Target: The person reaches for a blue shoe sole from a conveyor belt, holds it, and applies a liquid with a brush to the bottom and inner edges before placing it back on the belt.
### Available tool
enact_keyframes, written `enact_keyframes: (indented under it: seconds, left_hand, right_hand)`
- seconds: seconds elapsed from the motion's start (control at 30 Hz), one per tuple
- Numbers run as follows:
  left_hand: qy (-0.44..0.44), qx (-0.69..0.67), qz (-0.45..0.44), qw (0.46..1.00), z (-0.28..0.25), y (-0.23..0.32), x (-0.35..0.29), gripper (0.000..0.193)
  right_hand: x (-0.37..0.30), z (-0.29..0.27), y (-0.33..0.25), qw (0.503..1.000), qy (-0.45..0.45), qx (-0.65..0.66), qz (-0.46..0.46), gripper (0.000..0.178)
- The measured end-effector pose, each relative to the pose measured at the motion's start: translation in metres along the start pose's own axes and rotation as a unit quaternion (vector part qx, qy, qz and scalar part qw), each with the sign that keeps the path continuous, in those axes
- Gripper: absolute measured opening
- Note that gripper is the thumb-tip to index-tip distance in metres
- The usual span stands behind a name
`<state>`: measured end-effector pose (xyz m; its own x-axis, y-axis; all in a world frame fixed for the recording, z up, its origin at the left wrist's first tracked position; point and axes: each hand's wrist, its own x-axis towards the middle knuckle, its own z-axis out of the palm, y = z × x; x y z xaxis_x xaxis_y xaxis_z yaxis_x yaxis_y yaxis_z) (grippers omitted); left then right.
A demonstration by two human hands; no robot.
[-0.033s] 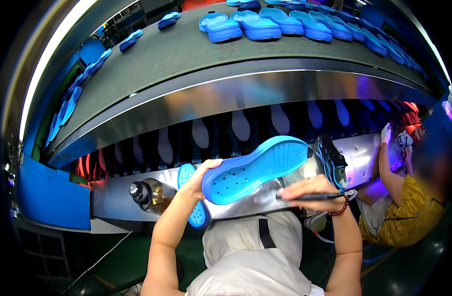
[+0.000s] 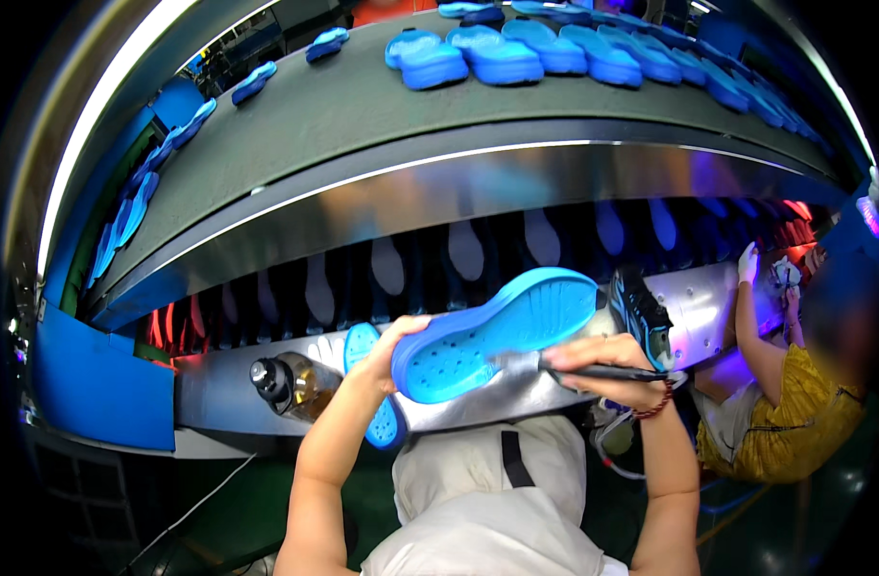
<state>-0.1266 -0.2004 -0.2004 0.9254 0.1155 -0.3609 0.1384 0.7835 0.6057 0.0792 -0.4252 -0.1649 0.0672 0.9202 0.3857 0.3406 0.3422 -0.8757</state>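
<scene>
I see the left hand closed around the edge of a bright blue, shoe-shaped moulded sole with a holed hollow, holding it tilted above the silvery metal ledge. The right hand grips a slim black-handled brush; its blurred grey head is at the hollow, and I cannot tell whether they touch. A second blue sole lies beneath the left hand.
</scene>
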Motion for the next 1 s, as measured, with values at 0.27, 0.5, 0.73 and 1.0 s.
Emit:
enact_keyframes:
  seconds: [0.27,0.5,0.73,1.0]
  left_hand:
    - [-0.038,-0.081,0.040,0.995,-0.037,-0.007,0.002,0.069]
    - [-0.072,-0.160,0.087,0.981,0.002,-0.068,0.048,0.092]
    - [0.006,-0.159,0.154,0.975,0.007,-0.072,0.058,0.094]
    - [-0.035,-0.183,0.209,0.960,0.019,-0.059,0.039,0.094]
  right_hand:
    - [-0.010,0.020,-0.022,0.999,-0.033,0.000,0.001,0.021]
    - [-0.002,0.049,0.034,0.960,0.164,0.121,0.193,0.018]
    - [0.013,0.077,0.018,0.967,0.108,-0.223,-0.060,0.016]
    - [0.007,0.059,-0.003,0.999,0.035,-0.036,0.009,0.016]
